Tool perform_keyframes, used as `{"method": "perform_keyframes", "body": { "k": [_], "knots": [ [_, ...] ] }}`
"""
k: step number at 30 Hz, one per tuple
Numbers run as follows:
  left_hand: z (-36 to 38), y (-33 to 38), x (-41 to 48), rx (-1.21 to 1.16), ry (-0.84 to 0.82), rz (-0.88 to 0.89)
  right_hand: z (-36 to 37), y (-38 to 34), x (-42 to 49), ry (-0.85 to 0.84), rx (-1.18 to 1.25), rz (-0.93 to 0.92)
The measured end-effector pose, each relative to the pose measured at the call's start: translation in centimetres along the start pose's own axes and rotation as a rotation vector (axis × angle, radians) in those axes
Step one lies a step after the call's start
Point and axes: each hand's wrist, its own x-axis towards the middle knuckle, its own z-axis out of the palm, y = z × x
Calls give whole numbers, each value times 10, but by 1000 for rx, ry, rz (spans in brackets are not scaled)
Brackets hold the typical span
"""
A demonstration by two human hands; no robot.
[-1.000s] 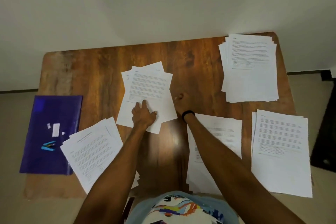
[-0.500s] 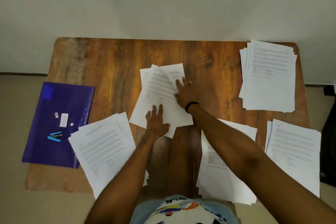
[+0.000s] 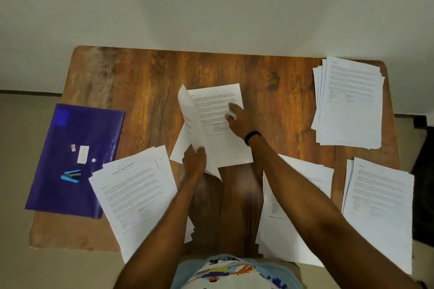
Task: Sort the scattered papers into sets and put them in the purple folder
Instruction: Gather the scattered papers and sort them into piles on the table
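Note:
A small pile of printed sheets (image 3: pixel 218 105) lies in the middle of the wooden table (image 3: pixel 145 77). My left hand (image 3: pixel 194 159) pinches the near edge of the top sheet (image 3: pixel 191 119) and holds it lifted, standing on edge. My right hand (image 3: pixel 238 119) rests with spread fingers on the sheet beneath, holding it down. Other paper stacks lie at the near left (image 3: pixel 136 199), far right (image 3: pixel 350 103), near right (image 3: pixel 380 206) and near middle (image 3: pixel 286 218), partly under my right forearm. The purple folder (image 3: pixel 77 155) lies closed at the table's left edge, overhanging it.
A blue stapler (image 3: pixel 71 175), a white slip (image 3: pixel 82 154) and a small box of staples (image 3: pixel 73 148) lie on the folder. A white wall stands behind the table's far edge. A dark object is on the floor at the right.
My left hand went from lying flat on the middle pile to pinching and lifting its top sheet. My right hand moved from the bare wood onto the pile.

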Motion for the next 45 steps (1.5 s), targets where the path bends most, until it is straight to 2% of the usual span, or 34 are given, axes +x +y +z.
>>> {"method": "perform_keyframes", "body": {
  "k": [5,10,12,15,17,18,20,22,25,28,30,32,34,36,38,40,42,43,45],
  "knots": [
    [-9,-1,4,-103,13,-72,-22,11,34,-55,-518,-96],
    [-15,6,7,-198,4,-149,-7,9,26,-113,-571,-90],
    [-13,5,11,-211,-1,-176,5,5,17,-71,-436,-75],
    [-14,11,8,-220,-18,-213,17,-8,-11,55,121,-30],
    [-18,24,-4,-190,-24,-201,16,-19,-32,163,498,142],
    [-20,28,-11,-184,-21,-181,15,-21,-40,217,602,234],
    [-25,38,-25,-156,-1,-123,12,-22,-58,283,647,315],
    [-25,39,-31,-176,-35,-90,8,-29,-77,297,563,227],
    [-21,34,-38,-301,-128,-91,4,-39,-101,101,448,109],
    [-18,33,-54,-367,-304,-123,1,-44,-125,-80,489,139],
    [-16,33,-66,-279,-438,-87,-2,-40,-140,-113,539,143],
    [-13,30,-77,-105,-535,26,-7,-36,-152,-137,541,109],
    [-9,28,-90,67,-590,174,-14,-28,-161,-169,480,64],
    [-3,25,-99,169,-628,267,-23,-14,-171,-108,388,49],
    [1,20,-104,211,-597,326,-39,-3,-187,-7,424,27],
    [0,16,-114,177,-383,392,-57,12,-202,29,618,33],
    [-4,15,-122,92,-202,351,-75,31,-217,-35,877,52],
    [-5,13,-125,21,-209,277,-83,41,-225,-78,974,46],
    [-3,8,-126,-134,-366,53,-96,59,-240,-134,1058,58]
  ]
}}
